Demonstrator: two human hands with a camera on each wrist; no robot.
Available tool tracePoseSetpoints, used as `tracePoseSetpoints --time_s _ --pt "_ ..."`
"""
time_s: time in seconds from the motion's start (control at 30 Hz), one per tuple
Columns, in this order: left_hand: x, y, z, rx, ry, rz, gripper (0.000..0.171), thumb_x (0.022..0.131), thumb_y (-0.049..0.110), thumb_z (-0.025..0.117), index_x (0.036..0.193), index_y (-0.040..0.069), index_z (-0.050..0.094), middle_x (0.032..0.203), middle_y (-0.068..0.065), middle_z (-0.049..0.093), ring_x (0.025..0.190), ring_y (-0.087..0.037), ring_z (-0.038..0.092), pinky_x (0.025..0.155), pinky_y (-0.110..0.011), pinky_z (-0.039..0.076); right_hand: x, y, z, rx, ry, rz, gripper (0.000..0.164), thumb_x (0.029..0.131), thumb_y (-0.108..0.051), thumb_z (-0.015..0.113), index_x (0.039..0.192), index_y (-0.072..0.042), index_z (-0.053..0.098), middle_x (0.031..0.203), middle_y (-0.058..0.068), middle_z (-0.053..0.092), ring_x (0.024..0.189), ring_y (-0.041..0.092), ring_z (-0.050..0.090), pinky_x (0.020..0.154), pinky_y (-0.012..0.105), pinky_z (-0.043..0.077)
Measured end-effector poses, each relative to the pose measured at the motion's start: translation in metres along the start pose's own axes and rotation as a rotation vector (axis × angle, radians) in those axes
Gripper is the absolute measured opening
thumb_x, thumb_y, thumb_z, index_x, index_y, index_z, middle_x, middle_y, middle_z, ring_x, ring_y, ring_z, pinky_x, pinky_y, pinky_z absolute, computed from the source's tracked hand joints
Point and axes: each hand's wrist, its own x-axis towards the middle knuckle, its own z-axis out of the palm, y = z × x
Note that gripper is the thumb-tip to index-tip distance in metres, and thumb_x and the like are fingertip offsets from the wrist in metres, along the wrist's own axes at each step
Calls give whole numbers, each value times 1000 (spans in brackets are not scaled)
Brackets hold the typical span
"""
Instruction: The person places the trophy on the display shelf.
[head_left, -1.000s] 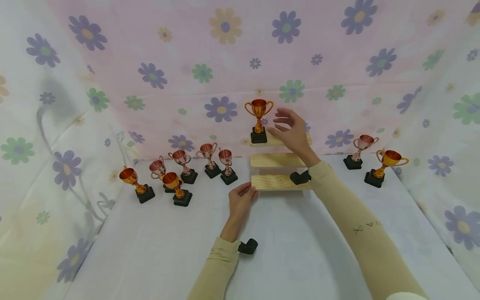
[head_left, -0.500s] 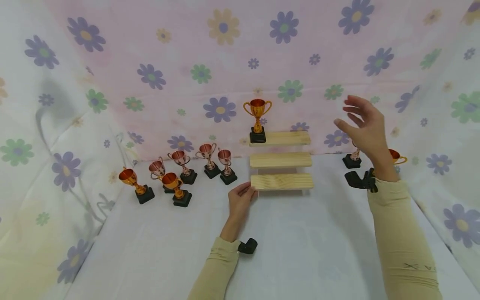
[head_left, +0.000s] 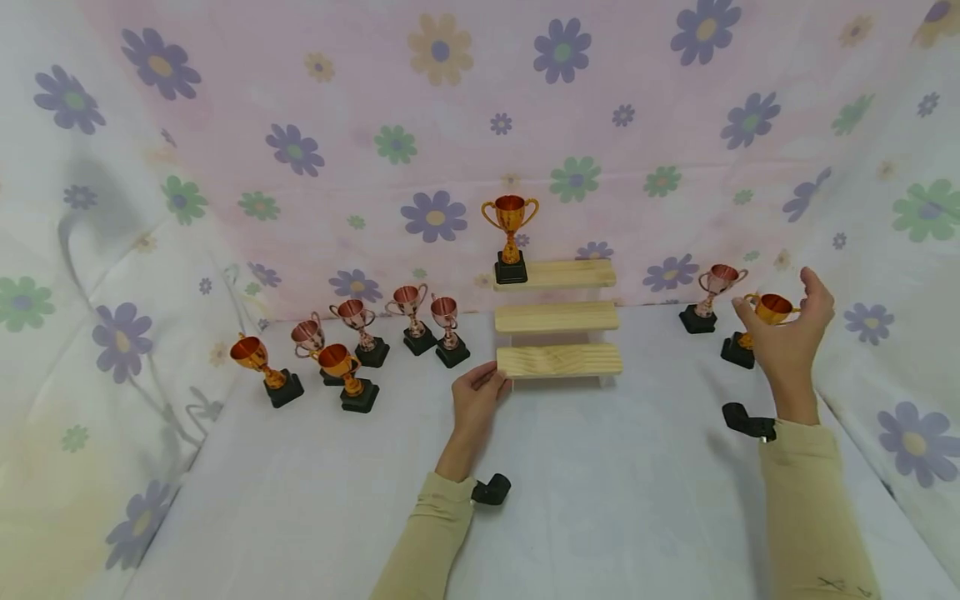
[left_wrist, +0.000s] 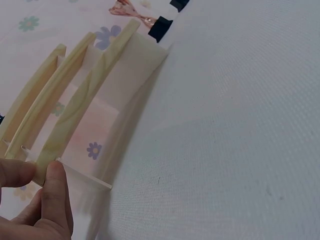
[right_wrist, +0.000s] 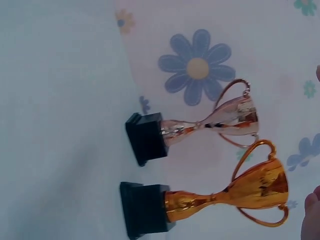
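Note:
My left hand pinches the left front corner of the lowest step of a three-step wooden display stand. In the left wrist view, thumb and fingertips close on the end of that board. At the right, my right hand is spread around a gold trophy cup, thumb on one side and fingers on the other, partly covering its stem. The right wrist view has this gold trophy upright on its black base, with fingertips at the frame's edge apart from it. Another gold trophy stands on the top step's left end.
A rose-gold trophy stands just behind the right gold one. Left of the stand are several rose-gold trophies and two gold trophies on the white tabletop. Flowered cloth hangs behind and at the sides.
My right hand has moved from beside the top-step trophy, out to the right and down to the gold trophy there. My left hand keeps its grip on the stand.

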Motion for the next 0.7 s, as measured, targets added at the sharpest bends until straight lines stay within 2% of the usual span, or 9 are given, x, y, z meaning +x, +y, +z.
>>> tracePoseSetpoints --time_s 0.07,0.17,0.4,0.57,0.7 --pt "0 1 0 -1 2 -7 28 96 -4 65 123 -9 65 109 -19 66 91 -15 68 87 -26 61 -3 10 2 -6 1 55 90 89 -22 78 160 -23 22 162 2 24 148 13 20 125 26 16" --pt "-1 1 -1 -6 0 -12 28 96 -3 66 123 -9 65 109 -19 66 91 -16 68 87 -27 62 -7 21 6 3 25 93 92 90 -23 77 160 -23 17 162 4 24 149 12 20 125 25 17" --pt "1 1 -2 -6 -30 -22 30 96 -3 66 125 -10 64 110 -17 66 88 -12 67 90 -29 61 -8 25 8 46 151 52 82 88 -17 80 154 -23 31 153 -2 36 138 12 33 120 22 29" --pt "2 2 -3 -9 -41 -27 30 95 -7 65 124 -14 62 108 -19 66 87 -13 67 92 -35 61 -9 24 7 34 175 52 72 90 -14 78 150 -21 38 150 -1 41 133 9 37 118 22 34" --pt "1 2 -4 -12 -30 -23 30 95 -5 65 124 -12 63 108 -18 66 87 -13 67 90 -32 61 -9 24 6 40 180 28 69 90 -12 78 148 -18 42 149 3 42 128 5 38 115 21 38"
